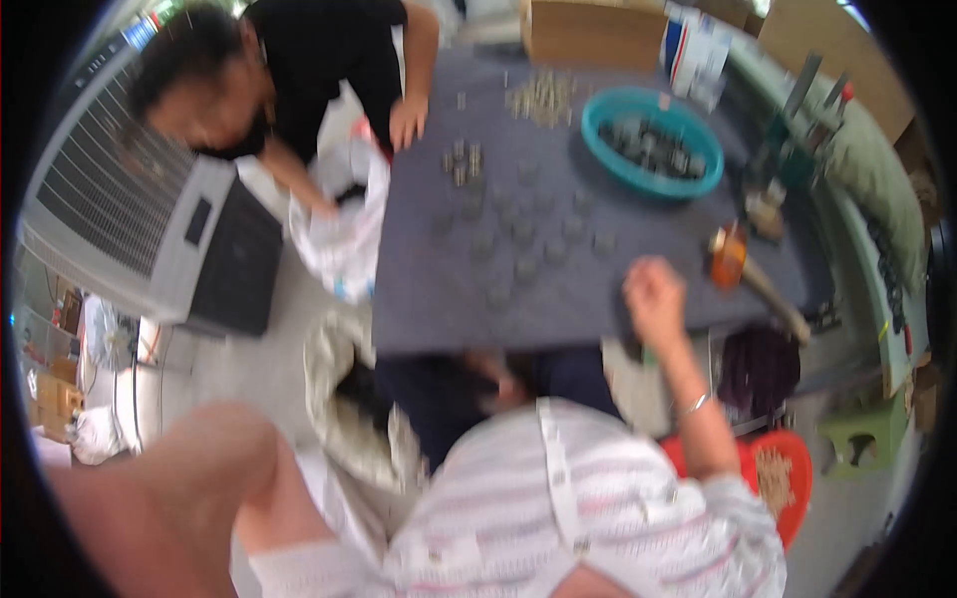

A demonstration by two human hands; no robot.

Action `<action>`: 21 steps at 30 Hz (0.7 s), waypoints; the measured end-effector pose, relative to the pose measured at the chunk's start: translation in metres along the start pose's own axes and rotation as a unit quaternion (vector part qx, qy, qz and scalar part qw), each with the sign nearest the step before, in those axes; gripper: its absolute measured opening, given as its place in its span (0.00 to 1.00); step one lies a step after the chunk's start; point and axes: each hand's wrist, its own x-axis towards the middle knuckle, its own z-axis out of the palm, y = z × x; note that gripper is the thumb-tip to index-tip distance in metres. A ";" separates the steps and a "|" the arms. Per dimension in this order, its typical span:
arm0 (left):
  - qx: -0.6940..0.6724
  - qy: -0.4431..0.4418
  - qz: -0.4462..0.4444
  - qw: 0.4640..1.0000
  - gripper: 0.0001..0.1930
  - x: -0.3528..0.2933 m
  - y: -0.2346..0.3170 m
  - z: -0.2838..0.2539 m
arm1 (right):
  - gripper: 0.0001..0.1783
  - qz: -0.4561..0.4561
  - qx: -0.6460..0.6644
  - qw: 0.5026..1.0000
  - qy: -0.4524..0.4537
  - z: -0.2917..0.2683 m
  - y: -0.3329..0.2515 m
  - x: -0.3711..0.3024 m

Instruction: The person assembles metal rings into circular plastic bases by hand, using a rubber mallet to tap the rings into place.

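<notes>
My right hand (pixel 655 289) is closed, its fingers curled, above the near right part of the dark-covered table (pixel 439 319). Whether anything is inside it is hidden. To its left, several small dark pieces (pixel 523 229) lie scattered, blurred. A mallet-like tool (pixel 730 257) with an orange head and wooden handle rests to its right. My left arm (pixel 214 448) is bent at the lower left, and its hand is out of view. Beyond my right hand stands a teal basin (pixel 598 154) of dark pieces.
Small metallic pieces (pixel 464 164) and a pale pile (pixel 541 97) lie farther back. A green hand press (pixel 797 145) stands at the right. Across the left corner, a person in black (pixel 329 50) reaches into a white bag (pixel 339 244). An air cooler (pixel 150 229) stands left; a red basin (pixel 797 478) sits lower right.
</notes>
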 end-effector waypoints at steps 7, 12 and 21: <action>-0.080 0.007 -0.187 0.979 0.20 -0.037 -0.039 0.196 | 0.24 0.073 -0.549 0.832 -0.034 -0.161 0.058 0.021; -0.161 0.043 -0.600 0.782 0.10 -0.169 -0.084 0.261 | 0.20 0.028 -0.551 0.828 -0.104 -0.195 0.108 0.021; 0.022 -0.018 -0.638 0.769 0.09 -0.267 -0.097 0.314 | 0.13 0.385 0.054 0.906 -0.166 -0.159 0.005 0.021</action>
